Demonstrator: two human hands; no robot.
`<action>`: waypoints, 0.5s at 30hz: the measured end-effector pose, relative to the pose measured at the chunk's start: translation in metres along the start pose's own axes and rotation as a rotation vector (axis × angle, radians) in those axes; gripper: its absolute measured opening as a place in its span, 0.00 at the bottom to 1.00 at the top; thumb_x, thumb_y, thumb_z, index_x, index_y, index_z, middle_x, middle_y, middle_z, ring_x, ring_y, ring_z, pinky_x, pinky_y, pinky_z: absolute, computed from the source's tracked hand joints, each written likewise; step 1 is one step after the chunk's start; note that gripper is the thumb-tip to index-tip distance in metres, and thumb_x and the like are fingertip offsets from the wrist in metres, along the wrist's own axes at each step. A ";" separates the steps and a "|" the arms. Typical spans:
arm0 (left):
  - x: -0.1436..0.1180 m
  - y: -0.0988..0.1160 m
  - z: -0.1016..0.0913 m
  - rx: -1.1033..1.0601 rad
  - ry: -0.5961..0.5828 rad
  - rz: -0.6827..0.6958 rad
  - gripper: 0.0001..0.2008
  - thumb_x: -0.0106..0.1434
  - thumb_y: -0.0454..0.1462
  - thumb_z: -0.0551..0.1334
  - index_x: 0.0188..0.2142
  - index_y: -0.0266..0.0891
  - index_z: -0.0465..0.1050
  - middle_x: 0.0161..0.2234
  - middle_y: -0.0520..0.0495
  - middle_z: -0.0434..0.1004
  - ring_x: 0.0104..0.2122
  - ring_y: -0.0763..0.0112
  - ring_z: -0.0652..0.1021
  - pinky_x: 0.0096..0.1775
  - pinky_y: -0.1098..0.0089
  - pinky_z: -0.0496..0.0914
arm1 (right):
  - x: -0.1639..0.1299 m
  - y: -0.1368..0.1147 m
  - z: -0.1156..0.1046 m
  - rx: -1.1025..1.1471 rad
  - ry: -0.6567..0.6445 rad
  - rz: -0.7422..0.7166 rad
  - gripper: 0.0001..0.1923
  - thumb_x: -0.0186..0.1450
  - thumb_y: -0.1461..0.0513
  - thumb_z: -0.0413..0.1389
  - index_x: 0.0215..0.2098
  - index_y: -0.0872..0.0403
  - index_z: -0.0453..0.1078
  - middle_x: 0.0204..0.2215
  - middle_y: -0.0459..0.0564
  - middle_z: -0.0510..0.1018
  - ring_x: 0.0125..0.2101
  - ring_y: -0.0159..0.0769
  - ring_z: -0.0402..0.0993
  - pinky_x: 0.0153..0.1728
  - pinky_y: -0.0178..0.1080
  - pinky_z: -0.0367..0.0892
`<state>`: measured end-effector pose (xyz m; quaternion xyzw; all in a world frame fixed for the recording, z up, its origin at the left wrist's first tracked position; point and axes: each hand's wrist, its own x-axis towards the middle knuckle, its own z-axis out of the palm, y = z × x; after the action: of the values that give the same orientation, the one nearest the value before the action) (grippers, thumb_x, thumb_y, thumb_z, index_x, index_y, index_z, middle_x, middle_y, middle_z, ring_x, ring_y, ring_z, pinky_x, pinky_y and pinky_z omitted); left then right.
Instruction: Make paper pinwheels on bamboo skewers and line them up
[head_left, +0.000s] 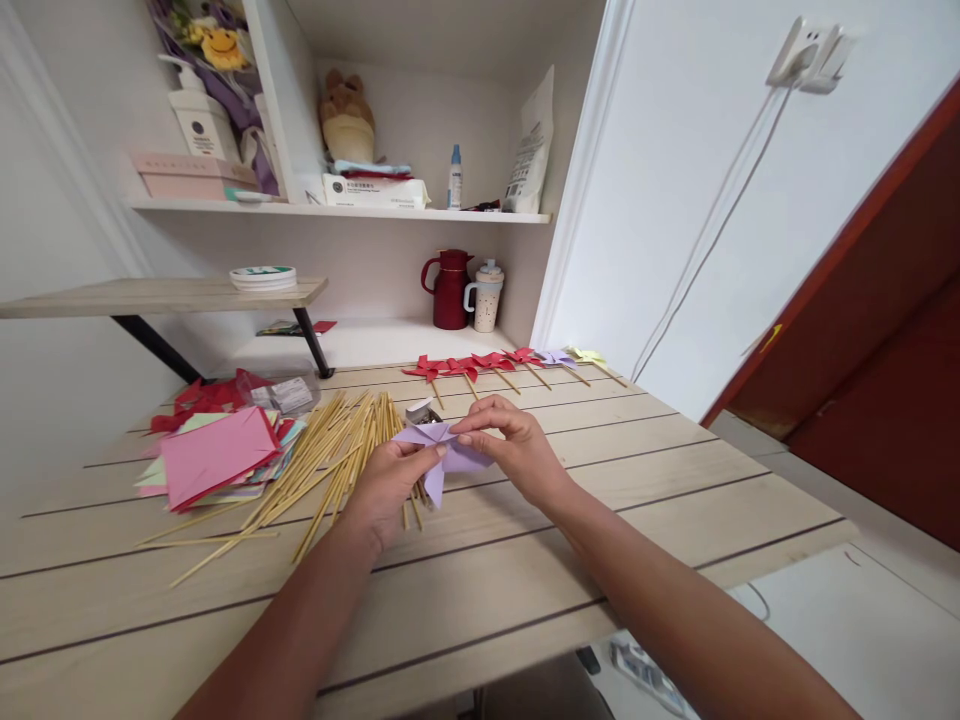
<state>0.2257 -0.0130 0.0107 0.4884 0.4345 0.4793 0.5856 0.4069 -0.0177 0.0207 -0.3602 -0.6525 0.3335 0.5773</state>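
Observation:
Between my two hands is a light purple paper pinwheel (458, 457), its blades folded in toward the middle. My left hand (391, 483) pinches its left side with the thumb on top. On the right side, my right hand (517, 450) grips the paper near the centre between thumb and fingers. Just behind the pinwheel sits a small open container (424, 412), partly hidden by it; its contents are too small to name. A loose pile of thin wooden sticks (330, 470) lies left of and under my left hand.
Pink and other coloured paper squares (217, 455) are stacked at the left, by a clear plastic packet (281, 393). Finished red pinwheels (491, 362), a purple one (556, 357) and a yellow one (587, 356) lie along the table's back edge. A red jug (451, 290) and a cup (488, 297) stand behind.

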 end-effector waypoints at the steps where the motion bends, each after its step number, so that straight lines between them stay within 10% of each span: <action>1: 0.000 0.000 0.000 -0.003 -0.003 0.000 0.14 0.47 0.43 0.74 0.29 0.34 0.80 0.23 0.50 0.73 0.22 0.77 0.67 0.25 0.74 0.60 | 0.000 0.000 0.000 0.004 -0.006 0.007 0.04 0.59 0.60 0.67 0.34 0.45 0.83 0.35 0.48 0.73 0.40 0.36 0.70 0.42 0.40 0.67; 15: 0.003 -0.003 0.001 -0.070 0.007 -0.012 0.17 0.45 0.44 0.76 0.32 0.34 0.81 0.30 0.45 0.80 0.29 0.71 0.74 0.33 0.71 0.66 | 0.001 0.006 0.000 -0.005 0.000 0.067 0.04 0.58 0.59 0.67 0.33 0.45 0.84 0.35 0.47 0.72 0.39 0.37 0.69 0.41 0.41 0.66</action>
<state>0.2273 -0.0107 0.0077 0.4633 0.4226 0.4924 0.6036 0.4071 -0.0137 0.0158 -0.3832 -0.6408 0.3512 0.5650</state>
